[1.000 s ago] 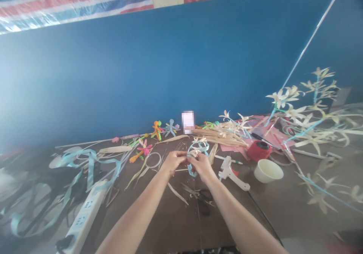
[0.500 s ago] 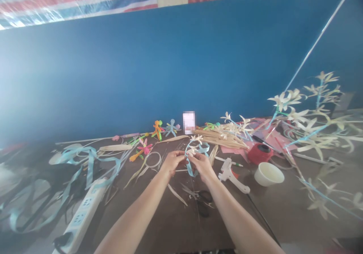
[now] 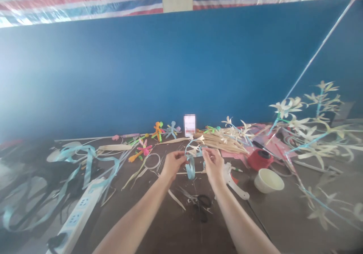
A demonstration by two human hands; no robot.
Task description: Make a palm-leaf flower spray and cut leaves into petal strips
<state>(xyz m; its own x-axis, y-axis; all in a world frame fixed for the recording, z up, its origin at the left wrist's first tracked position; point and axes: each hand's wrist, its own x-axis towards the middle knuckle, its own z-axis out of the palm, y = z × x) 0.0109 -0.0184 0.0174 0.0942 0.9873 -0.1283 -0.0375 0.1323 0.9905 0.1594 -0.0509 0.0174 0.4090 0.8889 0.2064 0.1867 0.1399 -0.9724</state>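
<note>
My left hand point(image 3: 172, 165) is closed in a pinch on the stem of a small spray of cream flowers point(image 3: 194, 150), which curves up above the fingertips. A light blue ribbon point(image 3: 191, 169) hangs in a loop below the flowers and runs across to my right hand point(image 3: 213, 164). The fingers of that hand are pinched on the ribbon, a little apart from the left. Scissors point(image 3: 202, 203) with dark handles lie on the table below the hands, blades partly spread. Close to the right wrist lies a white glue gun point(image 3: 236, 186).
A white bowl point(image 3: 269, 182) and a red tape-like roll point(image 3: 259, 159) stand on the right, near finished flower sprays point(image 3: 309, 140). Left are a power strip point(image 3: 79, 212) and loose blue ribbon point(image 3: 90, 163). Colourful pipe-cleaner figures point(image 3: 157, 131) line the blue partition point(image 3: 170, 68).
My right hand has moved right, away from the left, drawing the ribbon out between them. My left hand stays on the flower stem. The view has tilted slightly.
</note>
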